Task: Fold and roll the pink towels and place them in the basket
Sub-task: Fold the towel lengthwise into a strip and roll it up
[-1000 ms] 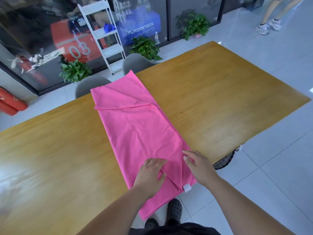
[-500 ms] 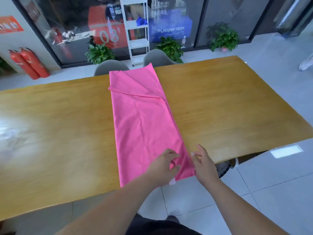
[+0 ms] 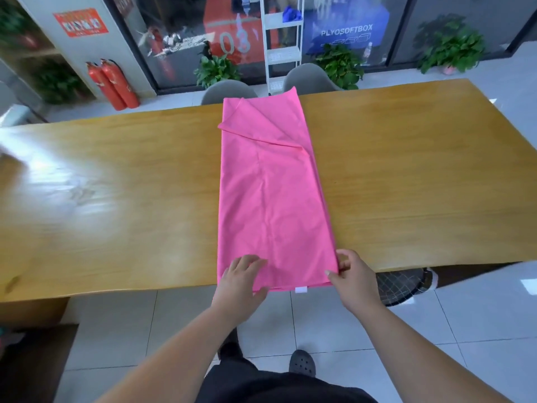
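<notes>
A person stands at the near edge of a long wooden counter, seen from above their own arms. A pink towel, folded into a long narrow strip, lies flat across the counter from the far edge to the near edge. At the far end, one corner is turned over in a diagonal flap. At the near end, a small white label sticks out just past the counter's edge.

The left hand rests flat on the towel's near left corner, its fingers straight and spread on the cloth, gripping nothing. The right hand pinches the towel's near right corner, thumb on top of the cloth and fingers curled at the edge.

Under the counter to the right, part of a black wire mesh object shows; I cannot tell what it is. Beyond the counter stand two grey chairs, a white shelf rack, two red fire extinguishers and several potted plants against glass walls. The floor is pale tile, and one dark shoe is visible below.
</notes>
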Motion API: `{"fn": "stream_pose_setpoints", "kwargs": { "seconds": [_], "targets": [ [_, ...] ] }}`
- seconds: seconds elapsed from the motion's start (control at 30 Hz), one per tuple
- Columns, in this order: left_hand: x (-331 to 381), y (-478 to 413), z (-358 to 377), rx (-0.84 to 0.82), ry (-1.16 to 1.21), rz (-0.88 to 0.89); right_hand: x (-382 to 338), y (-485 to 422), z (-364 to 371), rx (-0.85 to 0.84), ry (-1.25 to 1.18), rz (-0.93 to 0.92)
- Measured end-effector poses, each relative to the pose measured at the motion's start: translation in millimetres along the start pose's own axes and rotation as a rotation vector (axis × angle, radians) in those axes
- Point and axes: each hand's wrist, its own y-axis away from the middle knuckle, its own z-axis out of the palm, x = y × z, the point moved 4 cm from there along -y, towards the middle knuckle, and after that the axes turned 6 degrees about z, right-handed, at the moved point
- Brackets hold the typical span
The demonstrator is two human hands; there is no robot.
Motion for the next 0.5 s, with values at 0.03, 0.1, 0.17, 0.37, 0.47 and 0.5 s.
{"fn": "stream_pose_setpoints", "kwargs": {
  "seconds": [0.03,0.1,0.17,0.37,0.47,0.5],
  "targets": [
    [-7,6,0,0.004,-0.040,0.000,0,0,1,0.002,-0.008,0.003],
    [-15,17,3,0.005,-0.119,0.011,-1,0,1,0.019,-0.043,0.030],
    [-19,26,6,0.005,-0.175,-0.004,-2,0,-2,0.036,-0.196,0.039],
    [-33,33,3,0.076,-0.236,-0.088,16,-2,-6,-0.028,-0.253,0.104],
    [-42,41,-7,0.121,-0.210,-0.146,4,-3,-10,-0.065,-0.313,0.124],
    [-45,44,-12,0.150,-0.193,-0.172,-5,-1,-14,-0.055,-0.380,0.085]
  ]
}}
